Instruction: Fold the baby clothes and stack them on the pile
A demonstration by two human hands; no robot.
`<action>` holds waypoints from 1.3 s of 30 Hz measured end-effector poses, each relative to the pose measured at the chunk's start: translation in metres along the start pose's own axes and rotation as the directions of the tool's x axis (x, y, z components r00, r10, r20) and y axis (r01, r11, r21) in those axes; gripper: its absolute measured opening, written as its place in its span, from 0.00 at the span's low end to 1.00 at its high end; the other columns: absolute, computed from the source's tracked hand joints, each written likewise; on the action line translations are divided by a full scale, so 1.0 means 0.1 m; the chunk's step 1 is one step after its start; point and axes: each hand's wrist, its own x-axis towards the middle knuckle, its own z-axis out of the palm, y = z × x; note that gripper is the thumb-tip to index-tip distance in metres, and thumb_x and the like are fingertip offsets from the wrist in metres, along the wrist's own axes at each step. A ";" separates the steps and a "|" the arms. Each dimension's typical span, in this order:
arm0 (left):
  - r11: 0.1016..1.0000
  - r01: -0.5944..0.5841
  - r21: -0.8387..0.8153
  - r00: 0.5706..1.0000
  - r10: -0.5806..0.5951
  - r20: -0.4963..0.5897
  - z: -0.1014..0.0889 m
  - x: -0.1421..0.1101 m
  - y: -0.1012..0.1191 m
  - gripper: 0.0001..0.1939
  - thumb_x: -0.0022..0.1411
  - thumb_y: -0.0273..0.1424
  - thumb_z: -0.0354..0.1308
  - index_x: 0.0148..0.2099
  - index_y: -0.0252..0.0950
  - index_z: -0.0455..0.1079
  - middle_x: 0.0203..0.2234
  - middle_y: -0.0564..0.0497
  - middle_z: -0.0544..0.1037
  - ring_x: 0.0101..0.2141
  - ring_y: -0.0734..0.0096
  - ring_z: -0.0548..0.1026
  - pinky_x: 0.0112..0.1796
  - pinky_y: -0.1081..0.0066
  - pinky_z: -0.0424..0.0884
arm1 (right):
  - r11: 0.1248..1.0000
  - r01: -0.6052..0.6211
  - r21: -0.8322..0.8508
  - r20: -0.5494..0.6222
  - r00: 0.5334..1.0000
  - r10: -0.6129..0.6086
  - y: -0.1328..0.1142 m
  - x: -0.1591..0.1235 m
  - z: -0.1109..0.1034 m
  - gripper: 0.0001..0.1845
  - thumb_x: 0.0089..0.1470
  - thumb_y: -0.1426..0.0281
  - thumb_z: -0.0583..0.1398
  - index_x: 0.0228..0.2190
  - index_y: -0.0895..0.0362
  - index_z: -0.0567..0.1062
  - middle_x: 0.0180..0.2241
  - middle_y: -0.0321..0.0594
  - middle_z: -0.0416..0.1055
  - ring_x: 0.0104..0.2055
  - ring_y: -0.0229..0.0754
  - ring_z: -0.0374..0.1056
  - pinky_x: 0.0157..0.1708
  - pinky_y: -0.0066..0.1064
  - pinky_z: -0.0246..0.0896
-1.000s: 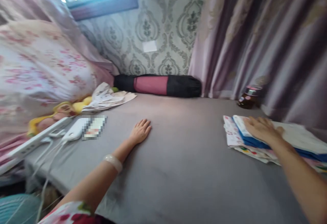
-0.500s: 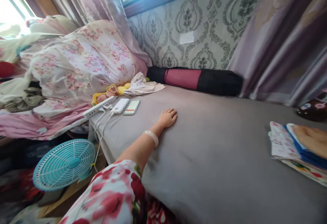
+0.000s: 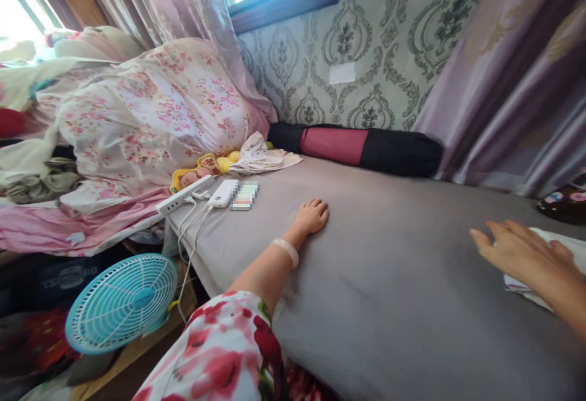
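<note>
My left hand (image 3: 313, 215) lies flat on the grey sheet (image 3: 394, 303), palm down with the fingers a little apart and nothing in it. A pale bangle circles that wrist. On the right, my right hand (image 3: 526, 251) is stretched out, fingers spread and holding nothing. It is in front of a folded white cloth (image 3: 570, 242) and hides much of it; whether they touch I cannot tell. Left of my left hand lie a white power bank (image 3: 223, 193) and a flat phone-like object (image 3: 245, 196) whose face is pixelated.
A white power strip (image 3: 185, 195) with cables sits at the bed's left edge. Below it stands a blue fan (image 3: 123, 303). A long black and maroon bag (image 3: 357, 148) lies along the wall. Floral bedding (image 3: 151, 102) is heaped at the left, beside a crumpled cloth (image 3: 256, 155).
My right hand now shows clearly in front of the folded cloths, covering much of them. The whole view has shifted slightly; my left hand stays flat on the sheet.
</note>
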 end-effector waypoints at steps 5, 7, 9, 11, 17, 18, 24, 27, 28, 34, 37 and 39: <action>1.000 -0.005 0.028 1.000 0.005 -0.014 0.02 0.02 0.00 0.22 0.69 0.38 0.39 0.58 0.39 0.64 0.56 0.45 0.67 0.56 0.58 0.63 0.55 0.59 0.59 | 0.977 0.210 -0.036 0.105 0.973 -0.205 -0.85 -0.38 -0.19 0.33 0.56 0.55 0.40 0.54 0.56 0.68 0.60 0.55 0.59 0.59 0.54 0.59 0.56 0.46 0.53; 0.998 -0.011 0.054 1.000 0.012 -0.019 0.02 0.05 0.00 0.21 0.69 0.38 0.40 0.57 0.39 0.65 0.54 0.44 0.69 0.54 0.57 0.65 0.53 0.58 0.61 | 0.970 0.243 0.015 0.120 0.963 -0.243 -1.14 -0.55 -0.10 0.34 0.57 0.55 0.39 0.55 0.57 0.67 0.62 0.54 0.57 0.61 0.54 0.57 0.57 0.46 0.55; 0.996 -0.031 0.080 0.999 0.033 -0.022 0.00 0.10 -0.03 0.20 0.69 0.38 0.40 0.55 0.39 0.67 0.51 0.43 0.70 0.51 0.57 0.66 0.50 0.58 0.63 | 0.959 0.276 0.072 0.128 0.950 -0.283 -1.38 -0.70 0.05 0.34 0.57 0.54 0.41 0.56 0.58 0.66 0.62 0.52 0.57 0.62 0.54 0.56 0.58 0.45 0.54; 0.993 -0.088 0.075 0.996 0.089 -0.010 -0.04 0.20 -0.11 0.19 0.68 0.38 0.42 0.52 0.38 0.69 0.48 0.42 0.72 0.49 0.58 0.67 0.49 0.59 0.64 | 0.945 0.304 0.120 0.103 0.943 -0.316 -1.56 -0.81 0.22 0.36 0.57 0.53 0.41 0.57 0.60 0.65 0.62 0.52 0.57 0.62 0.54 0.57 0.59 0.45 0.52; 0.925 -0.167 -0.340 0.947 0.246 0.204 -0.42 0.65 -0.88 0.17 0.65 0.34 0.47 0.42 0.34 0.76 0.34 0.48 0.79 0.35 0.69 0.74 0.39 0.72 0.68 | 0.936 0.324 0.137 -0.047 0.946 -0.321 -1.67 -0.95 0.59 0.37 0.59 0.52 0.39 0.57 0.62 0.66 0.61 0.52 0.60 0.64 0.56 0.53 0.61 0.52 0.46; 0.923 -0.115 -0.367 0.966 0.191 0.177 -0.52 0.73 -1.10 0.16 0.64 0.34 0.48 0.42 0.33 0.76 0.34 0.49 0.80 0.34 0.70 0.74 0.38 0.73 0.68 | 0.935 0.327 0.138 -0.052 0.945 -0.322 -1.66 -0.96 0.61 0.37 0.59 0.52 0.40 0.57 0.62 0.66 0.61 0.52 0.60 0.64 0.56 0.53 0.62 0.52 0.46; 0.955 0.263 -0.133 0.963 -0.268 -0.019 -1.14 0.94 -2.55 0.16 0.59 0.27 0.50 0.43 0.31 0.77 0.38 0.44 0.80 0.39 0.65 0.75 0.43 0.70 0.67 | 0.935 0.305 0.179 -0.033 0.952 -0.304 -1.61 -0.93 0.59 0.36 0.57 0.50 0.42 0.57 0.58 0.66 0.60 0.50 0.62 0.62 0.56 0.56 0.61 0.52 0.49; 0.923 0.383 -0.040 0.921 -0.385 -0.057 -1.32 0.98 -3.08 0.16 0.55 0.25 0.51 0.42 0.30 0.77 0.39 0.42 0.80 0.41 0.60 0.75 0.44 0.67 0.68 | 0.933 0.307 0.188 -0.051 0.952 -0.303 -1.60 -0.93 0.59 0.34 0.58 0.51 0.43 0.57 0.56 0.66 0.59 0.51 0.63 0.62 0.56 0.57 0.61 0.51 0.50; 0.915 0.402 -0.014 0.914 -0.402 -0.053 -1.35 0.99 -3.19 0.16 0.54 0.25 0.51 0.42 0.31 0.77 0.38 0.43 0.80 0.41 0.60 0.75 0.44 0.68 0.68 | 0.932 0.311 0.188 -0.061 0.950 -0.305 -1.60 -0.93 0.60 0.34 0.58 0.51 0.43 0.57 0.56 0.66 0.59 0.50 0.63 0.61 0.56 0.57 0.61 0.51 0.50; 0.914 0.389 0.113 0.919 -0.393 0.011 -1.30 1.08 -3.38 0.18 0.52 0.33 0.59 0.46 0.37 0.75 0.42 0.45 0.78 0.46 0.56 0.72 0.46 0.66 0.67 | 0.940 0.294 0.174 -0.050 0.956 -0.289 -1.57 -0.96 0.66 0.34 0.58 0.50 0.44 0.58 0.56 0.65 0.61 0.46 0.60 0.63 0.54 0.55 0.63 0.51 0.47; 0.890 0.405 0.208 0.910 -0.416 0.008 -1.22 1.11 -3.35 0.22 0.50 0.37 0.62 0.49 0.40 0.74 0.50 0.42 0.73 0.51 0.48 0.68 0.48 0.60 0.66 | 0.946 0.273 0.173 -0.034 0.962 -0.271 -1.59 -0.96 0.64 0.34 0.58 0.50 0.44 0.58 0.55 0.65 0.62 0.44 0.60 0.63 0.53 0.55 0.62 0.49 0.48; 0.873 0.443 0.203 0.893 -0.451 -0.010 -1.17 1.12 -3.36 0.20 0.51 0.41 0.62 0.47 0.41 0.75 0.49 0.42 0.74 0.52 0.47 0.68 0.46 0.58 0.66 | 0.947 0.273 0.169 -0.033 0.962 -0.272 -1.61 -0.97 0.61 0.34 0.59 0.51 0.44 0.58 0.55 0.65 0.62 0.44 0.59 0.64 0.52 0.54 0.62 0.49 0.49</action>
